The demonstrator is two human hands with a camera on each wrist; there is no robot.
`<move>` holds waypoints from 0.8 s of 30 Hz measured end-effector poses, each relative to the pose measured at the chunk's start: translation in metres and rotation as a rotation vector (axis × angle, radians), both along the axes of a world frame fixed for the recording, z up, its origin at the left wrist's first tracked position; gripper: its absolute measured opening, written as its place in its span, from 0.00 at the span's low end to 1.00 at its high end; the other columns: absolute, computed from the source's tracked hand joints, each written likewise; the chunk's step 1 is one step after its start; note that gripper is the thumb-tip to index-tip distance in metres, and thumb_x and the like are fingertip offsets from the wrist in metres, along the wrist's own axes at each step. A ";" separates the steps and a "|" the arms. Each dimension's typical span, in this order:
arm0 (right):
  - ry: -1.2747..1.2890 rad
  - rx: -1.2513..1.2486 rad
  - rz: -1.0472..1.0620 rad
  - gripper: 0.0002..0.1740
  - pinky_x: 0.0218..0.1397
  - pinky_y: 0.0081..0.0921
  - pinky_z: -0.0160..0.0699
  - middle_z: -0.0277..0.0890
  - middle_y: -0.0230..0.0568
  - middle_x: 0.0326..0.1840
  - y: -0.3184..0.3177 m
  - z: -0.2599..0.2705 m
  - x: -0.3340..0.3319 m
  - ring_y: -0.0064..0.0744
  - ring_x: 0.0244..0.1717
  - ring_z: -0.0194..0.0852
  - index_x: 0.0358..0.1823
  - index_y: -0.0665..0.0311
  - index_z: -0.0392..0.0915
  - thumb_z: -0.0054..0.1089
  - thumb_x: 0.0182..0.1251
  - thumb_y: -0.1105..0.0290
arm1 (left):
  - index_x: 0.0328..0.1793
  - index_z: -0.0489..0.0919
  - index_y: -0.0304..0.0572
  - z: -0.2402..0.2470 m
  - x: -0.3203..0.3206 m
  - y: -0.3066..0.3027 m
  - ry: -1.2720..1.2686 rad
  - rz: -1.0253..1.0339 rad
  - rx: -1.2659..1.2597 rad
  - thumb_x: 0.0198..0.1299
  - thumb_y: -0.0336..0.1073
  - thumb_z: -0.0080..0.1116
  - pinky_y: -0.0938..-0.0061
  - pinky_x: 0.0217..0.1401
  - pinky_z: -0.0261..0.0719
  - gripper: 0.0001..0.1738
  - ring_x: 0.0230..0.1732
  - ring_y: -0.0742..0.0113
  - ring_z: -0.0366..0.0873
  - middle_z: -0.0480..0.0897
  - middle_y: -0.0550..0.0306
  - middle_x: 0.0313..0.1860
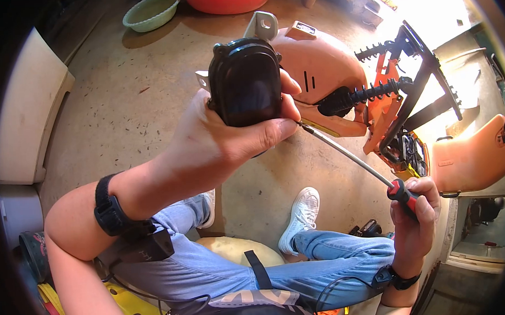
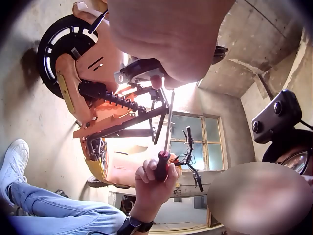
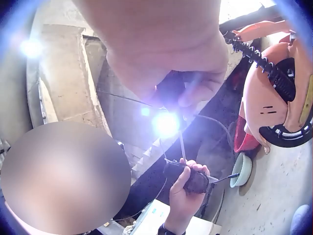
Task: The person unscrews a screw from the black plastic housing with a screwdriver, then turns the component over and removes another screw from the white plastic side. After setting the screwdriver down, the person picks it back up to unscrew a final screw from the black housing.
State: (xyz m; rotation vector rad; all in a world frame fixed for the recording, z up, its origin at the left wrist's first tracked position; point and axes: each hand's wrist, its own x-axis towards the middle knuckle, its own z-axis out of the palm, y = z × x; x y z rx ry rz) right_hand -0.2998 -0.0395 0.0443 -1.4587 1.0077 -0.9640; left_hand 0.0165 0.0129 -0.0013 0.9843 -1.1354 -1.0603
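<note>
Left grip (image 1: 229,141) is wrapped tight round a black cover (image 1: 243,82), held up over the floor (image 1: 120,107). Right grip (image 1: 415,212) clenches the screwdriver (image 1: 348,153) handle, tip at the cover. Only the left wrist view shows the window (image 2: 195,142).

Left hand (image 3: 182,199) around black housing (image 3: 190,179)

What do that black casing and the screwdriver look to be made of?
Black casing: likely moulded plastic, glossy, with soft reflections and rounded edges. Screwdriver: the shaft looks like bright bare metal, catching the light; its red-and-black handle seems plastic or rubber.
</note>
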 end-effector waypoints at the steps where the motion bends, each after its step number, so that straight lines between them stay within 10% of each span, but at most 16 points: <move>1: 0.004 -0.003 -0.014 0.22 0.25 0.15 0.67 0.70 0.41 0.37 0.000 0.000 0.001 0.23 0.28 0.73 0.44 0.69 0.73 0.61 0.64 0.55 | 0.58 0.73 0.40 0.000 0.000 0.000 0.000 0.000 0.000 0.61 0.25 0.66 0.71 0.57 0.79 0.20 0.50 0.70 0.79 0.80 0.59 0.44; 24: 0.110 -0.132 0.073 0.20 0.28 0.17 0.68 0.69 0.39 0.37 -0.002 0.000 -0.006 0.22 0.28 0.67 0.42 0.67 0.76 0.66 0.57 0.57 | 0.59 0.74 0.40 0.003 -0.001 0.008 -0.109 -0.024 0.055 0.62 0.24 0.65 0.76 0.57 0.77 0.20 0.50 0.75 0.78 0.81 0.61 0.45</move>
